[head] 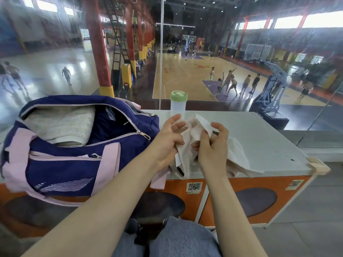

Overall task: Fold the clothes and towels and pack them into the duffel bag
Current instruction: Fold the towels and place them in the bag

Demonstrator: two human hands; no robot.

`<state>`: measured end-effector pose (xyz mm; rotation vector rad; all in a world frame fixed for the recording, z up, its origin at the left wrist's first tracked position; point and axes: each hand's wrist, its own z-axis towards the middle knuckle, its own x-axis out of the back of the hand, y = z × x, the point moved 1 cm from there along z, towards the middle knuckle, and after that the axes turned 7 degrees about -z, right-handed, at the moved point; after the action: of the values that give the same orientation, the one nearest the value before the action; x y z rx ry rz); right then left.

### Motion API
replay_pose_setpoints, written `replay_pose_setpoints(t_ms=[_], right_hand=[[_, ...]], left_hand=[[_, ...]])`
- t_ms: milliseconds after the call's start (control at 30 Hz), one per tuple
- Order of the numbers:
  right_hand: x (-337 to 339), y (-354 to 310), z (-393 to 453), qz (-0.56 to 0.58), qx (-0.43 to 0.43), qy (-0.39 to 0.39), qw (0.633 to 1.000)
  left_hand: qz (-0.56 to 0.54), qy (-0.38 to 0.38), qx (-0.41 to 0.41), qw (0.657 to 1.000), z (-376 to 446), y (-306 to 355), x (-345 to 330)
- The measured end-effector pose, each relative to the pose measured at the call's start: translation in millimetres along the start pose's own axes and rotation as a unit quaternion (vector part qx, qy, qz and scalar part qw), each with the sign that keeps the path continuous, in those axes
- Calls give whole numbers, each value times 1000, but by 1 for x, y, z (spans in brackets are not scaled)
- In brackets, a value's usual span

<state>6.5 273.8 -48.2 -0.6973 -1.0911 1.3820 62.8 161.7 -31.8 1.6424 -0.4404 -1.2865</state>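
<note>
Both hands, left hand (169,140) and right hand (213,145), pinch a crumpled white cloth (191,134). Left of them sits the unzipped duffel bag (74,151), a folded towel (61,125) inside.

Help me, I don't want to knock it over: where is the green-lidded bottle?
In the head view the green-lidded bottle stands upright at the far edge of the white counter, just behind the left hand and right of the open duffel bag.
</note>
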Motion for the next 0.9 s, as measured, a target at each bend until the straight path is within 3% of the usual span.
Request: replay_pose_setpoints(t_ms=[100, 200, 300, 400, 500, 700, 900], right_hand=[[1, 1, -1, -7, -4, 23, 1000], [6, 5, -2, -38, 28, 21, 999], [10, 8, -2, -95, 60, 28, 993], [10, 9, -1, -170, 100, 38, 980], [6, 7, -4, -198, 133, 32, 971], [2, 2, -9, -258, 196, 1, 946], [-1, -1, -12, -302, 215, 29, 928]], left_hand=[[174, 3, 16, 985, 2, -12, 5], [314, 41, 25, 948, 3, -19, 18], [401, 65, -5, 914, 4, -19, 23], [303, 105, -56, 946, 3, -15, 19], [150, 80, -53, 984, 0, -12, 13], [134, 90, -66, 985, -3, -5, 0], [159, 80, -90, 980, -9, -9, -11]])
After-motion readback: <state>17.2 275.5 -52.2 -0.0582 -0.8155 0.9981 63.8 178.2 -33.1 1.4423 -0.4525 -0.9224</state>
